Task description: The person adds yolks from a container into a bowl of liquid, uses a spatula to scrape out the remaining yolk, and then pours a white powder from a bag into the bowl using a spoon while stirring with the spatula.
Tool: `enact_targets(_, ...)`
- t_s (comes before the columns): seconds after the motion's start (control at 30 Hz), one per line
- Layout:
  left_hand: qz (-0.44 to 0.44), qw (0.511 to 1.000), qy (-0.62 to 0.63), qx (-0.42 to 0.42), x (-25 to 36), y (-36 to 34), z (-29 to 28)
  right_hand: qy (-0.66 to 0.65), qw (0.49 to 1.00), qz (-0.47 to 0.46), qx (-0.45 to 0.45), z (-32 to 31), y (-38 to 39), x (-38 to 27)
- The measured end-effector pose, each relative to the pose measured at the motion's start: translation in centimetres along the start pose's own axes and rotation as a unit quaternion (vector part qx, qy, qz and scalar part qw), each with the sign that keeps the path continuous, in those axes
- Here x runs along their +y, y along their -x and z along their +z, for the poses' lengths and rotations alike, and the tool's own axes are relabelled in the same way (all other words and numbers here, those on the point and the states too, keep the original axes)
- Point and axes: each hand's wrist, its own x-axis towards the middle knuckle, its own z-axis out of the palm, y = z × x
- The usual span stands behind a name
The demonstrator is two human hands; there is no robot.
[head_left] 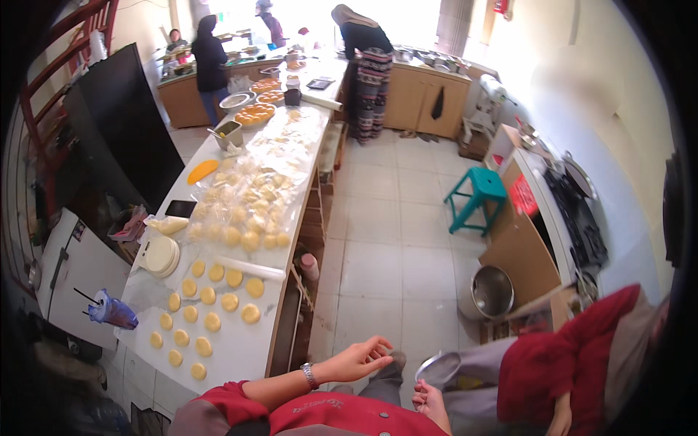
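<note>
My left hand (pixel 363 359), with a metal watch on its wrist, hangs in front of me to the right of the long table. Its fingers are loosely bent and apart, with nothing in them. My right hand (pixel 430 401) is closed at the near edge of a small round metal bowl (pixel 440 369), held low before my body. The bowl is tilted, and I cannot make out what it contains. Nearest my left hand on the table, flat round dough pieces (pixel 208 295) lie in rows. Behind them is a rolled plastic sheet (pixel 249 268), then more dough balls (pixel 251 240) under clear plastic.
A person in red (pixel 574 356) stands close on my right. A metal pot (pixel 491 292) and green stool (pixel 477 196) are on the tiled floor. The long table (pixel 240 349) bounds my left, with a blue cup (pixel 113 311) at its edge. Other people (pixel 367 80) work farther back.
</note>
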Motion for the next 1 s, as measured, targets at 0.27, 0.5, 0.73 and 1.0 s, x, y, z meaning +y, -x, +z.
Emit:
enact_targets(0.27,0.14,0.947,0.199,-0.208,10.2,-8.3,-12.8,-0.013,0.998,0.033,-0.059,5.3,-14.0,-19.1)
enact_targets(0.5,0.178,0.9,0.243,-0.314,14.6,-17.7,-19.0,0.086,0.992,-0.096,0.014,18.2,-17.9,-36.4)
enact_targets(0.73,-0.011,0.987,0.135,-0.091,15.1,-27.3,-23.6,0.119,0.99,-0.052,-0.061,27.3,-27.2,-49.5)
enact_targets(1.0,-0.06,0.957,0.08,0.271,8.7,-44.4,-35.8,0.106,0.993,-0.012,-0.058,39.9,-36.6,-61.9)
